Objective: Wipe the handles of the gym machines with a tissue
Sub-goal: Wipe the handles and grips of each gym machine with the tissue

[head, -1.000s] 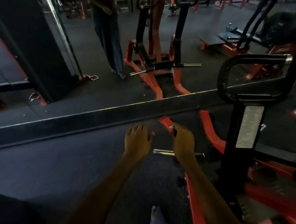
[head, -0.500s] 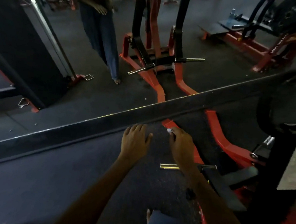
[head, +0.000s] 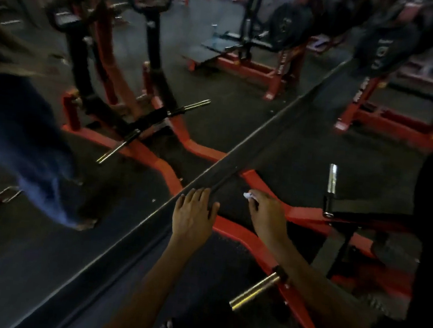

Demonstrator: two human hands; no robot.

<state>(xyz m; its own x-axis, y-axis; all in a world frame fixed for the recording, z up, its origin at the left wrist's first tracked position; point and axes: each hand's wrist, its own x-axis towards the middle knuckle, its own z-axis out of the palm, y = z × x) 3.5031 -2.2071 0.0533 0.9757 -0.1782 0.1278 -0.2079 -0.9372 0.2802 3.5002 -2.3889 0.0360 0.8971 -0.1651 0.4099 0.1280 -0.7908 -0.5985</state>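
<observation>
Both your hands have swung round with your view, so your right hand (head: 267, 218) pinches the tissue (head: 249, 195) over the red frame (head: 240, 231) while your left hand (head: 194, 213) stays spread and empty, no handle wiped yet.

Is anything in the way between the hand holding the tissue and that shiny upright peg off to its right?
Nothing visible blocks it. The right hand pinches the tissue above the red frame, and the upright peg stands off to the right with only open floor between them. The left hand is on the other side.
</observation>
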